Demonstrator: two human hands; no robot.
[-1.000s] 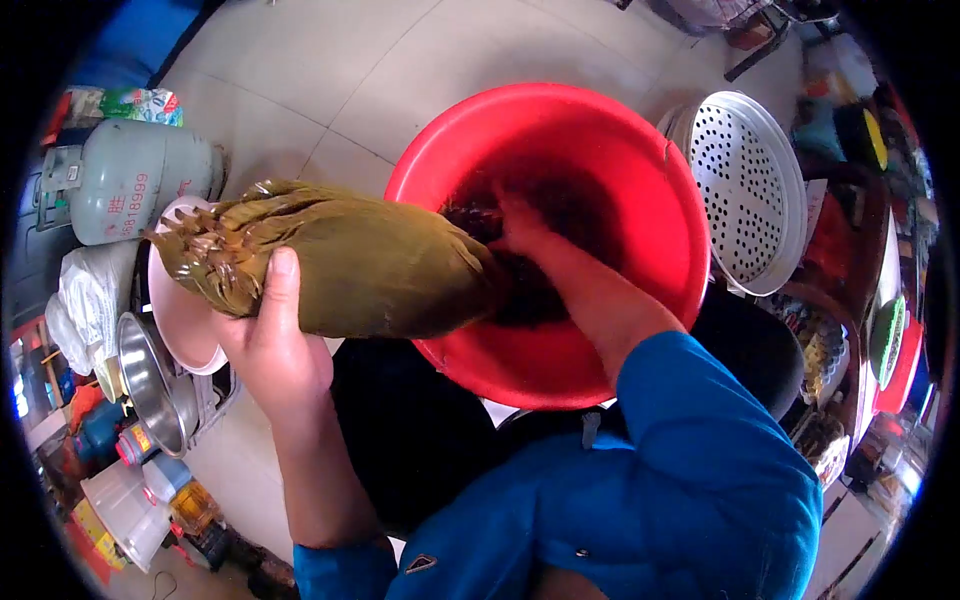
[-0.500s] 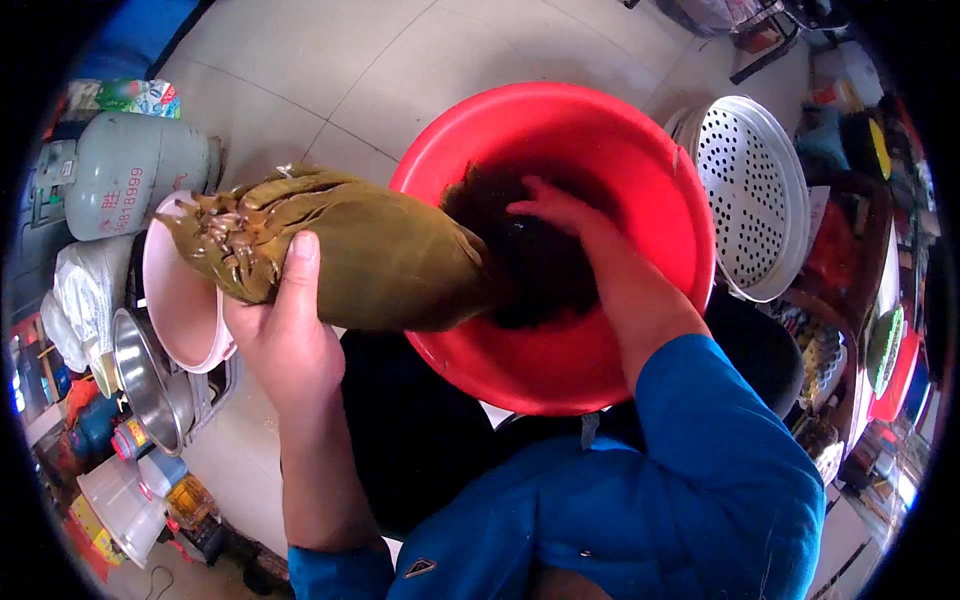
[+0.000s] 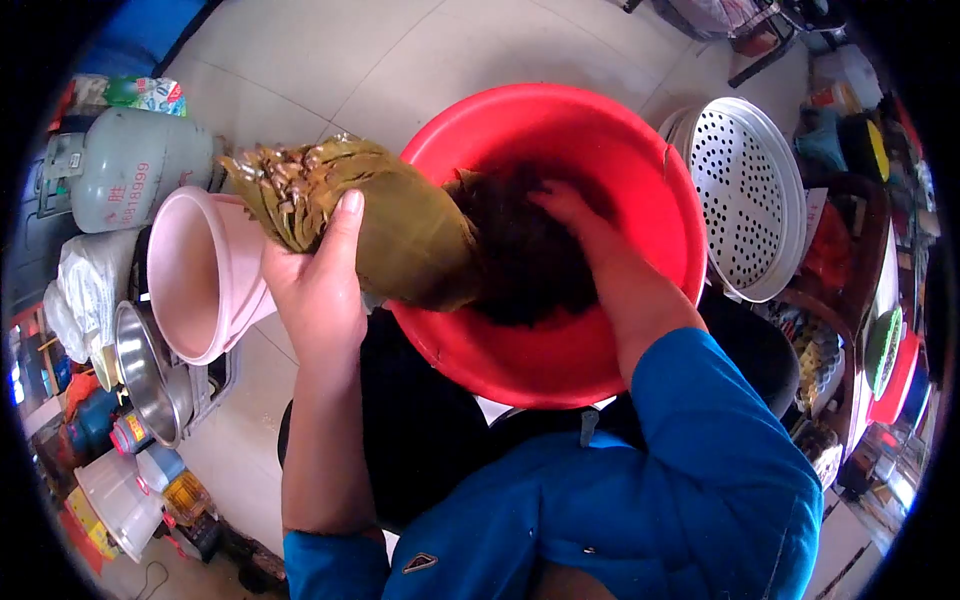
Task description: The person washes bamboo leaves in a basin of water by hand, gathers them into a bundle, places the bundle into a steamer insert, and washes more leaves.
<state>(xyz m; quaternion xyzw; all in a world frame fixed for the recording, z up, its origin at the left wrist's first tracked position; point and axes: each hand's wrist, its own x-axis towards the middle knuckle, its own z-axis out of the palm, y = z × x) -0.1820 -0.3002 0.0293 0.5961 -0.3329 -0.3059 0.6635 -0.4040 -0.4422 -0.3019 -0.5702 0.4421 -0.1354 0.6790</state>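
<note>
My left hand (image 3: 315, 275) grips a thick bundle of wet olive-brown leaves (image 3: 410, 235), thumb on top and fingers hidden beneath. The bunched stem ends point to the upper left, and the bundle's right end slants down over the rim of a red basin (image 3: 650, 270). Inside the basin lies a dark mass (image 3: 530, 260), too dark to make out in detail. My right hand (image 3: 568, 208) reaches into the basin at the edge of that dark mass. Its visible fingers are stretched out, with the tips partly lost in shadow; nothing shows in its grasp.
Left of me stand a pink bucket (image 3: 165, 280), a steel bowl (image 3: 140, 385) and a grey gas cylinder (image 3: 155, 165). A perforated steamer tray (image 3: 745, 200) leans right of the basin. Shelves of household goods line both sides; the basin sits just before my knees.
My left hand has shifted right and slightly up, bringing the leaf bundle closer in over the basin. My right hand has moved slightly to the right, its fingers less spread.
</note>
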